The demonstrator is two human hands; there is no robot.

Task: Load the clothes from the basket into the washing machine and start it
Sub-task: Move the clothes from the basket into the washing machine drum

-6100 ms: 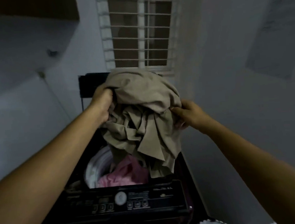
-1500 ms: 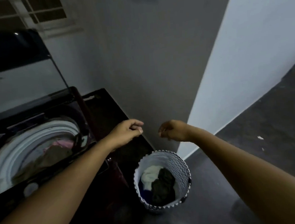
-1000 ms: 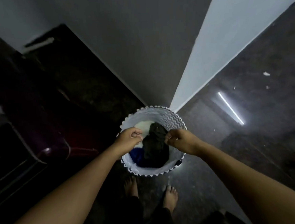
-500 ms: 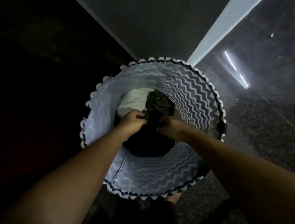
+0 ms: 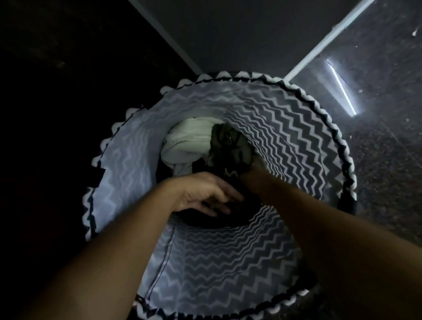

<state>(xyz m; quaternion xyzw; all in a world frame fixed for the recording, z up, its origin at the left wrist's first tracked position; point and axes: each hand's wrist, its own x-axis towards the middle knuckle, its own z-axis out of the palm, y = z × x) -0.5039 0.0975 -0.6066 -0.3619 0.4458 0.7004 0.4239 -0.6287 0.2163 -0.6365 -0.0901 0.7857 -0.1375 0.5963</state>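
A: Why are both arms down inside the basket?

B: The clothes lie at its very bottom. The basket stands on the floor and has tall zigzag walls, so the person has to lean over and reach deep. A white garment lies at the far side, an olive garment touches it on the right, and a black garment lies nearest, under the hands.

A: What is the left hand doing?

B: It is fairly wide, with its fingers loosely spread and nearly straight on the black garment. It touches the cloth but grips nothing that I can see.

A: And the right hand?

B: It is sunk in dark cloth at the foot of the olive garment. Its fingers are hidden, so I cannot tell whether it has closed on anything. The olive garment stands bunched up from that spot, which hints at a grip, but that is only a guess.

A: And the washing machine?

B: It is not in view. I judge this to be the gathering step, with at least three pieces left to carry over before the machine can be started.
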